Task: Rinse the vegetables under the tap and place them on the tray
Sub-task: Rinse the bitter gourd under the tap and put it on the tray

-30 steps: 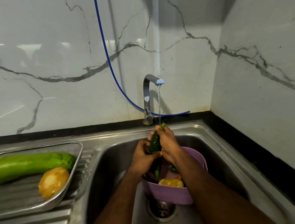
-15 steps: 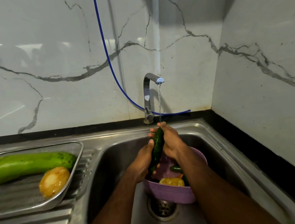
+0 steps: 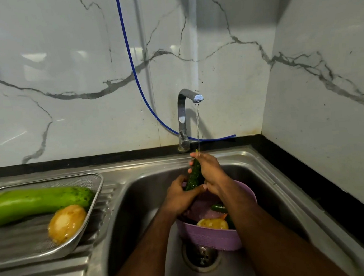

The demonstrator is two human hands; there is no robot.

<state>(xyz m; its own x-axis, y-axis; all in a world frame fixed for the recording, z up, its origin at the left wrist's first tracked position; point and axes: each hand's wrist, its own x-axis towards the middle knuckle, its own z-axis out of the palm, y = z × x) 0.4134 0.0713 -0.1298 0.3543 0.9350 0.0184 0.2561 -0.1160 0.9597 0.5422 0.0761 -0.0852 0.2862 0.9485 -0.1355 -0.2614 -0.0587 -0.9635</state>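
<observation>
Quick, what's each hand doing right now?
Left hand: grips the lower end of the cucumber.
Right hand: grips the cucumber's upper part under the tap.

No text, label, brand or number can be read anywhere.

Lighting dim and cool. Soft glare patches on marble wall [image 3: 40,62]; tap [image 3: 183,116] casts a faint shadow right. Wide-angle bending at edges; forearms slightly blurred.

cucumber [image 3: 194,176] now steeper, left hand [image 3: 179,195] slid lower
</observation>
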